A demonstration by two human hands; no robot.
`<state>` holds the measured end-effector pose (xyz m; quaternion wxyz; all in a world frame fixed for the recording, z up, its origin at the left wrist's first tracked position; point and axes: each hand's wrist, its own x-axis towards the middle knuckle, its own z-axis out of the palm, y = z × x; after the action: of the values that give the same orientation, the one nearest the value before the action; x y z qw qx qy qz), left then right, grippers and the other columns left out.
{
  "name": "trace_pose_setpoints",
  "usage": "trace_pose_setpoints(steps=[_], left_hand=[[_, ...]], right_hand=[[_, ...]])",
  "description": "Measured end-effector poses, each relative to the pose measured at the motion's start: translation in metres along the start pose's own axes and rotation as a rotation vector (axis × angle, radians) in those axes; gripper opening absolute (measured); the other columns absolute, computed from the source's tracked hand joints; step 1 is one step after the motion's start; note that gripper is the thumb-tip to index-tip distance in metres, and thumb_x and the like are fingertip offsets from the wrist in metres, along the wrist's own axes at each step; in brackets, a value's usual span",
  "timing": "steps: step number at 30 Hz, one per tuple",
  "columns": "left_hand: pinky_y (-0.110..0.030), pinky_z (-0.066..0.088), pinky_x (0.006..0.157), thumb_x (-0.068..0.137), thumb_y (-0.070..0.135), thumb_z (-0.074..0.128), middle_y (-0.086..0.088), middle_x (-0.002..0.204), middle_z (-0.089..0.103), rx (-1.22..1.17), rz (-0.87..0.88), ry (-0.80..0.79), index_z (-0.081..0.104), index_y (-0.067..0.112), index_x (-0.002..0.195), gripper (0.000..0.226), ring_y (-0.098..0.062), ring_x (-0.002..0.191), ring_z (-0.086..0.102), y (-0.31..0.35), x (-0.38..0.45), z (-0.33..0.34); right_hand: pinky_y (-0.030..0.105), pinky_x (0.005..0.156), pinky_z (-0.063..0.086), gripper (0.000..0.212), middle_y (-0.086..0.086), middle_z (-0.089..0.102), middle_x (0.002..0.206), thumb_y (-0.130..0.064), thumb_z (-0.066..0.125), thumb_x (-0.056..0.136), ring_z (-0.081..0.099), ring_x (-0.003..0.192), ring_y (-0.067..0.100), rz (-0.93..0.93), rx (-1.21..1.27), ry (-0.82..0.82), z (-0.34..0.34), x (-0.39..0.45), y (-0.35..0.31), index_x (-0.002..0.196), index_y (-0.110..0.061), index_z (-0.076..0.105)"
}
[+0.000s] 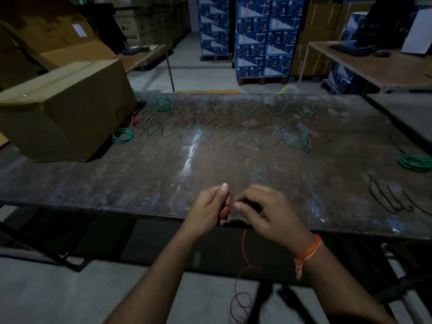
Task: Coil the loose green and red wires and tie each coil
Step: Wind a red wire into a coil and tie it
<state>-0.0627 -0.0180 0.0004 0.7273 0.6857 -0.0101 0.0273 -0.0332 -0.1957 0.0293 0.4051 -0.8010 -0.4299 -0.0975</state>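
— The table (163, 174) looks like worn metal, scuffed and blotchy, with a dull sheen toward twelve o'clock?
— Yes. The red wire (244, 244) has smooth, glossy plastic sheathing, and the box (70, 118) at ten o'clock is matt brown cardboard

Little to read in this dim storeroom

Only an "LG" mark shows on a brown carton (131, 29) stacked at the back left; the print on the blue boxes (266, 36) and the white label on the nearer carton (79, 30) is too blurred to read.
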Motion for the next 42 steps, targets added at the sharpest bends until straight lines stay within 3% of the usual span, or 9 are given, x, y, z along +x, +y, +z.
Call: trace_pose_setpoints(steps=[7, 10, 15, 17, 20, 27, 36, 39, 42], left_hand=[[-0.017, 0.013, 0.041, 0.098, 0.034, 0.048, 0.007, 0.048, 0.025, -0.410, -0.163, -0.165, 0.051, 0.015, 0.068, 0.035, -0.005, 0.041, 0.018, 0.002, -0.008, -0.004], [-0.017, 0.010, 0.042, 0.094, 0.029, 0.049, 0.010, 0.049, 0.025, -0.595, -0.206, -0.232, 0.056, 0.015, 0.073, 0.026, -0.004, 0.043, 0.014, 0.000, -0.009, -0.009], [-0.018, 0.024, 0.044, 0.097, 0.023, 0.045, 0.009, 0.053, 0.033, -0.765, -0.201, -0.305, 0.058, 0.011, 0.086, 0.021, -0.004, 0.044, 0.027, -0.002, -0.012, -0.009], [-0.020, 0.032, 0.047, 0.099, 0.022, 0.042, 0.006, 0.054, 0.036, -0.704, -0.162, -0.277, 0.058, 0.009, 0.089, 0.023, -0.007, 0.047, 0.033, -0.002, -0.013, -0.009], [-0.021, 0.038, 0.052, 0.101, 0.023, 0.043, 0.000, 0.056, 0.043, -0.559, -0.113, -0.267, 0.058, 0.005, 0.095, 0.024, -0.012, 0.050, 0.040, -0.002, -0.014, -0.015], [-0.020, 0.039, 0.055, 0.104, 0.020, 0.044, -0.008, 0.068, 0.060, -0.182, -0.024, -0.313, 0.060, 0.005, 0.116, 0.025, -0.012, 0.052, 0.046, -0.004, -0.010, -0.036], [-0.027, 0.048, 0.057, 0.105, 0.007, 0.046, -0.006, 0.073, 0.071, 0.410, 0.104, 0.008, 0.062, 0.020, 0.096, 0.022, -0.011, 0.054, 0.059, -0.020, 0.000, -0.045], [-0.022, 0.046, 0.058, 0.106, 0.010, 0.046, -0.007, 0.076, 0.068, 0.109, -0.052, -0.175, 0.060, -0.001, 0.108, 0.019, -0.011, 0.058, 0.058, -0.014, -0.004, -0.050], [-0.020, 0.046, 0.056, 0.099, 0.030, 0.048, -0.008, 0.076, 0.067, -0.370, -0.295, -0.214, 0.067, 0.002, 0.102, 0.033, -0.012, 0.058, 0.059, -0.005, -0.009, -0.056]], right_hand=[[0.011, 0.075, 0.044, 0.015, -0.006, 0.063, 0.093, -0.015, 0.075, 0.091, 0.062, 0.090, 0.005, 0.204, 0.076, 0.165, 0.011, 0.009, 0.002, 0.106, -0.018, 0.075], [0.019, 0.072, 0.046, 0.008, -0.003, 0.061, 0.088, -0.022, 0.069, 0.096, 0.061, 0.085, 0.009, 0.252, 0.110, 0.100, 0.015, 0.009, 0.010, 0.098, -0.022, 0.077], [0.034, 0.069, 0.048, 0.019, 0.002, 0.060, 0.082, -0.027, 0.056, 0.103, 0.058, 0.075, 0.011, 0.337, 0.222, 0.011, 0.022, 0.010, 0.018, 0.088, -0.020, 0.066], [0.036, 0.069, 0.048, 0.024, 0.001, 0.062, 0.077, -0.031, 0.052, 0.103, 0.057, 0.072, 0.014, 0.382, 0.315, 0.001, 0.026, 0.012, 0.017, 0.088, -0.015, 0.063], [0.025, 0.066, 0.042, 0.025, -0.007, 0.054, 0.070, -0.024, 0.053, 0.104, 0.050, 0.068, 0.006, 0.404, 0.388, 0.025, 0.029, 0.013, 0.014, 0.087, -0.008, 0.061], [0.019, 0.054, 0.035, 0.021, -0.004, 0.046, 0.061, -0.011, 0.054, 0.104, 0.041, 0.056, 0.005, 0.475, 0.528, 0.090, 0.037, 0.017, 0.012, 0.089, 0.001, 0.062], [0.013, 0.056, 0.043, 0.005, 0.001, 0.056, 0.064, 0.000, 0.057, 0.100, 0.051, 0.056, 0.001, 0.494, 0.645, 0.189, 0.054, 0.025, 0.005, 0.099, -0.003, 0.061], [0.014, 0.062, 0.044, 0.006, -0.001, 0.058, 0.067, -0.004, 0.056, 0.101, 0.054, 0.062, 0.002, 0.462, 0.553, 0.167, 0.057, 0.026, 0.006, 0.103, -0.004, 0.062], [0.016, 0.060, 0.043, 0.008, -0.003, 0.061, 0.066, -0.006, 0.058, 0.100, 0.056, 0.063, 0.004, 0.434, 0.467, 0.159, 0.055, 0.026, 0.008, 0.099, -0.011, 0.065]])
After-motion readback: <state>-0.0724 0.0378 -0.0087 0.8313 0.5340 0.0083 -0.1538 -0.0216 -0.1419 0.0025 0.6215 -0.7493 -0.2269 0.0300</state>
